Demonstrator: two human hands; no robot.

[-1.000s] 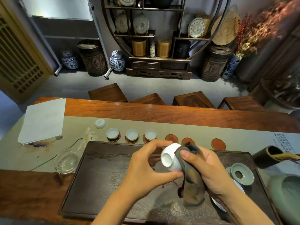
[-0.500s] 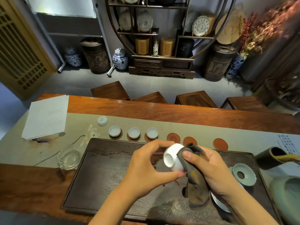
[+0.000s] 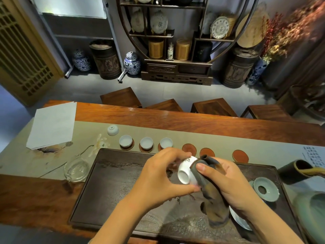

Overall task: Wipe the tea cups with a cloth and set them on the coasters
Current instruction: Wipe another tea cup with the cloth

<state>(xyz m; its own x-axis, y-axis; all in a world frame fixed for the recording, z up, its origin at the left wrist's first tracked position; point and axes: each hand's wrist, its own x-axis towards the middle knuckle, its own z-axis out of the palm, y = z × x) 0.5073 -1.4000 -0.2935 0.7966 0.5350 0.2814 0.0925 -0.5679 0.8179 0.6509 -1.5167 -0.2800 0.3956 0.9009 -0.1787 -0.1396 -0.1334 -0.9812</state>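
Cup [image 3: 186, 173] held up over the tray [image 3: 112, 187], pinched by left hand [image 3: 158, 180] so right hand [image 3: 228, 182] can rub it with cloth [image 3: 209, 194]. Hands close together. Three cups [image 3: 146, 143] already on coasters; three bare coasters [image 3: 207, 153] just behind, nothing blocking.

White tea cup [image 3: 186, 171] tipped sideways, dark cloth [image 3: 211, 196] seemingly wrapping its rim

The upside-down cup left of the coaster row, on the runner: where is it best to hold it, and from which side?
Probably from above, fingers pinching the side walls of the upside-down cup. Its foot ring faces up and the rim lies against the runner, so no rim is free to hook. Nothing stands close around it.
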